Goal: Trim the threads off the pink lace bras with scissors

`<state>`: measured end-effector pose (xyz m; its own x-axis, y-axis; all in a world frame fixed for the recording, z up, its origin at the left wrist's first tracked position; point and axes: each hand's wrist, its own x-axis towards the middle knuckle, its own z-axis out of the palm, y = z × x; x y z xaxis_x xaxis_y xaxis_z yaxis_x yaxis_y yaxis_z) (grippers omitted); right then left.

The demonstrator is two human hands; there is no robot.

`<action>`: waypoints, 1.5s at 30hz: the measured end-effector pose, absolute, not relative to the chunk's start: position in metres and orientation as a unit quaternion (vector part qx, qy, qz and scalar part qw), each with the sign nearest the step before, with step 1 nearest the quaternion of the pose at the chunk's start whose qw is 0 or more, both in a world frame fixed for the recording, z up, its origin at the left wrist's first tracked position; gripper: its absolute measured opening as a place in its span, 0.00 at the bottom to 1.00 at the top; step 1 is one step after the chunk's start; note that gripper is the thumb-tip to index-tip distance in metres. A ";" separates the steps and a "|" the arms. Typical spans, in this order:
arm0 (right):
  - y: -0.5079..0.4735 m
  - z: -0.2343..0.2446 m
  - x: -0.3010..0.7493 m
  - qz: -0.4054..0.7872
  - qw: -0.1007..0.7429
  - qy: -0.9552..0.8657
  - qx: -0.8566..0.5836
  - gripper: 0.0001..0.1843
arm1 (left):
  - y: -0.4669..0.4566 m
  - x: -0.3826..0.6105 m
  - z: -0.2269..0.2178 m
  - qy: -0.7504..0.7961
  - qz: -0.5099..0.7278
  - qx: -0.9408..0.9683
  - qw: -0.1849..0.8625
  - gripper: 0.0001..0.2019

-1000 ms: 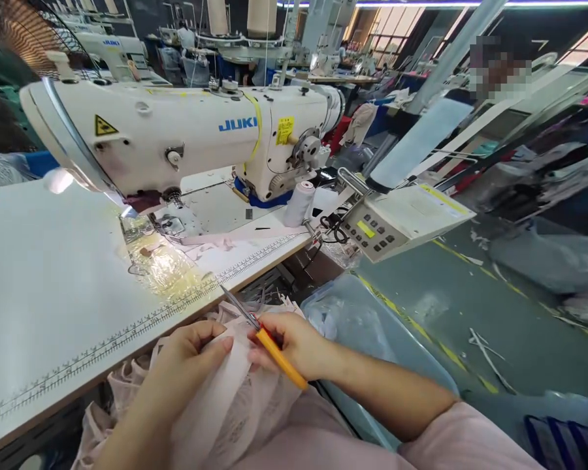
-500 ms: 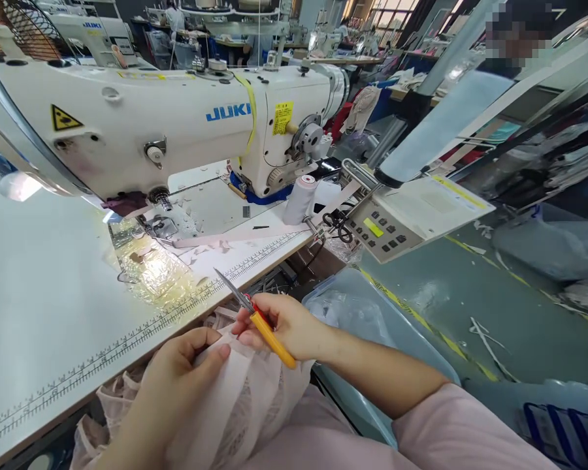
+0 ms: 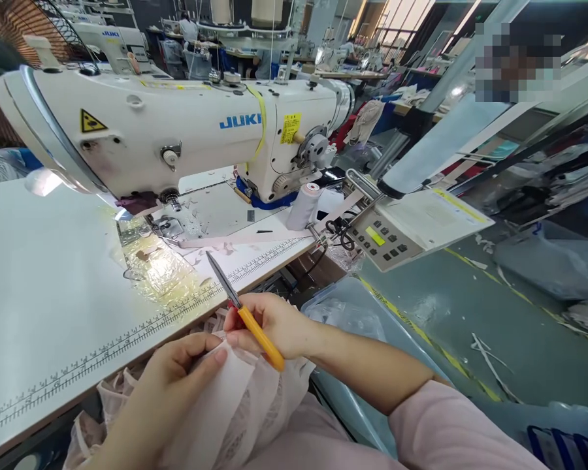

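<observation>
My left hand [image 3: 186,365] pinches the edge of a pale pink lace fabric piece [image 3: 230,398] between thumb and fingers. The fabric drapes over my lap and bunches below the table edge. My right hand [image 3: 269,326] is closed around scissors [image 3: 261,336] with orange and red handles, their pointed blades aimed up and left, looking closed. Its thumb and fingertips also touch the fabric's upper edge, close beside my left hand. What the fingertips grip there is partly hidden.
A white sewing machine [image 3: 200,130] stands on the white table [image 3: 44,281] with a printed ruler along its front edge. A thread cone [image 3: 304,205] and a control panel [image 3: 379,235] are at the right. Below them is a translucent bin [image 3: 343,307]. Another person is at the upper right.
The scissors have shifted slightly left and their blades point more steeply upward. My right hand has moved a little left, nearer my left hand. The camera view has shifted slightly.
</observation>
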<state>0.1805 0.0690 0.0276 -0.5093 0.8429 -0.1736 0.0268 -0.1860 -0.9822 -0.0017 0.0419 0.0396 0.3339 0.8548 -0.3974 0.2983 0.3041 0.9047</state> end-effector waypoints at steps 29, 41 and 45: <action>0.068 0.058 0.219 0.330 -0.101 -0.873 -0.343 0.30 | 0.024 0.001 0.027 0.577 0.357 0.446 0.584 0.17; 0.066 0.055 0.220 0.353 -0.086 -0.855 -0.369 0.24 | 0.026 -0.002 0.020 0.549 0.338 0.446 0.621 0.18; 0.067 0.046 0.223 0.366 -0.053 -0.848 -0.379 0.26 | 0.026 -0.004 0.025 0.554 0.331 0.462 0.609 0.20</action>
<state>0.2225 0.0668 0.0459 -0.7076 0.6040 -0.3669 0.6813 0.4452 -0.5810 -0.0038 0.0264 0.0247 0.1675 0.9147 -0.3677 0.1084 0.3537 0.9291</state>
